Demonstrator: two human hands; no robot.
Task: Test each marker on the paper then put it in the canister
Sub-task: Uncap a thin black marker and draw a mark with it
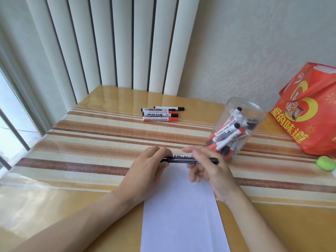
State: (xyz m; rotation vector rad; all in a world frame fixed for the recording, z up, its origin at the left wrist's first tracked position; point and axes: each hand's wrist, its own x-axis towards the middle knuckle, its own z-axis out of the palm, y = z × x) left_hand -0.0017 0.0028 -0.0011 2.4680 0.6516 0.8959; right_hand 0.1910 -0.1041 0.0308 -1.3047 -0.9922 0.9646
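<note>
A black marker (189, 160) is held level over the paper (181, 206) at lower centre — left hand (151, 164) gripping its cap end, right hand (205, 166) pinching the barrel — likely being uncapped or recapped, with the canister (236, 128) at right awaiting it.

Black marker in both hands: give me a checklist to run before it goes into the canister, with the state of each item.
1. Marker held: ok. The left hand grips one end of the black marker and the right hand holds its barrel.
2. Test marks on the paper: ok, scribbles show at its far edge.
3. Cap seated: cannot tell, the left fingers hide that end.
4. Canister mouth open: ok, no lid visible.
5. Room inside: ok, markers fill only part.
6. Markers left: not ok, four markers still lie on the table.
</note>
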